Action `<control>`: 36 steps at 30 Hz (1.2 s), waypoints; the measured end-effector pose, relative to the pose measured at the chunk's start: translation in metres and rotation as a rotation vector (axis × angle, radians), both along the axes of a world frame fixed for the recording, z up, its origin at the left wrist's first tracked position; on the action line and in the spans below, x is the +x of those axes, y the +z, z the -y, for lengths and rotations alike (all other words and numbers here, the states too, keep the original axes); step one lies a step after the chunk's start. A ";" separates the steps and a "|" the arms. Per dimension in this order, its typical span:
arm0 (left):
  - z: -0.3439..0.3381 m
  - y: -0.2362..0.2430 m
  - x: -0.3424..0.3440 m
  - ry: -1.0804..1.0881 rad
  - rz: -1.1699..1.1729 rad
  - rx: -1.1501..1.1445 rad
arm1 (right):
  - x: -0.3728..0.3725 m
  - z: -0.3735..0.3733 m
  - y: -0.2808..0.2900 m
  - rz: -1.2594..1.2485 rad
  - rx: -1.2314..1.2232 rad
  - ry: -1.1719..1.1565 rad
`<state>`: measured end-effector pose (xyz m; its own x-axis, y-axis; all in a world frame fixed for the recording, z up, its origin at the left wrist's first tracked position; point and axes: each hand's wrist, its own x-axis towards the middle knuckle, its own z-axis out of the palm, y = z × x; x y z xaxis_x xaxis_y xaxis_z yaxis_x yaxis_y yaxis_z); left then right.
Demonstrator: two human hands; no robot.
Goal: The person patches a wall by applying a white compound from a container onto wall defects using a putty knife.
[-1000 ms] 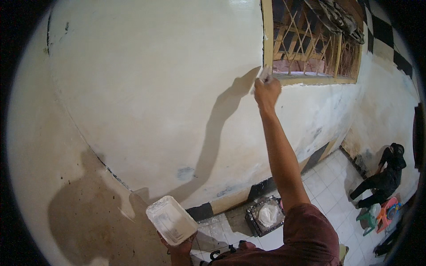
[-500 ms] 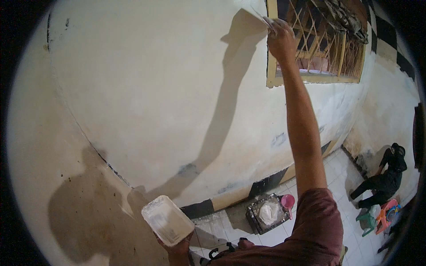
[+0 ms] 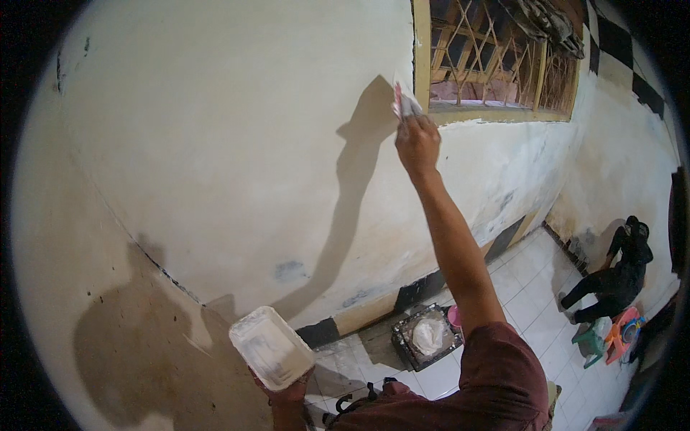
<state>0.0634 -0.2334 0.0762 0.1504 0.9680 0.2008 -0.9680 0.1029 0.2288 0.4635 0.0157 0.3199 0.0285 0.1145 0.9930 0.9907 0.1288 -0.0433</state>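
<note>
My right hand (image 3: 418, 142) is raised to the wall, fingers closed around a putty knife (image 3: 399, 100) smeared with white paste. Its blade is against or very close to the wall (image 3: 273, 129), just left of the lower corner of a yellow window frame (image 3: 422, 65). Low in the view, my left hand (image 3: 286, 391) grips a white rectangular plastic tub (image 3: 272, 348) from beneath. White paste coats the tub's inside and rim. Most of the left fingers are hidden under it.
On the tiled floor (image 3: 528, 287) below stands a dark speckled box (image 3: 402, 345) bearing white paste (image 3: 429, 336), with a pink dipper (image 3: 454, 316) beside it. Farther right, a person in dark clothes (image 3: 622, 269) bends by the wall near a green stool (image 3: 589, 345) and an orange one (image 3: 619, 337).
My right hand has come down along the window frame's left edge with the putty knife, from higher up to its lower corner. The tub stays in my left hand, tilted slightly differently.
</note>
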 end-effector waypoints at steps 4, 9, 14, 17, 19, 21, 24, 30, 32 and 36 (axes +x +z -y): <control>-0.002 -0.002 0.002 -0.051 -0.016 0.124 | -0.050 -0.025 -0.021 0.071 -0.182 -0.132; 0.001 -0.004 0.000 -0.004 0.194 -0.295 | -0.045 0.012 -0.052 -0.167 -0.052 0.147; 0.006 0.000 -0.002 0.236 -0.408 -0.205 | -0.025 0.016 0.020 -0.594 0.021 0.131; 0.006 0.004 -0.004 0.086 -0.099 -0.443 | -0.050 -0.001 0.058 -0.636 -0.028 0.137; 0.005 0.004 -0.001 0.063 -0.045 -0.422 | -0.065 -0.002 0.068 -0.434 -0.125 0.062; 0.003 0.003 0.001 0.071 -0.069 -0.217 | -0.066 0.003 0.081 -0.367 -0.083 0.086; 0.004 -0.003 0.002 0.064 -0.037 -0.024 | -0.034 0.012 0.122 -0.121 0.209 0.049; 0.010 -0.017 -0.013 0.048 0.109 -0.352 | 0.039 -0.022 0.163 0.270 0.103 0.037; 0.010 -0.024 -0.013 0.034 0.041 -0.296 | 0.034 -0.027 0.105 0.198 -0.078 -0.031; 0.007 -0.028 -0.008 0.132 -0.285 -0.141 | 0.005 0.005 -0.028 0.167 -0.152 0.047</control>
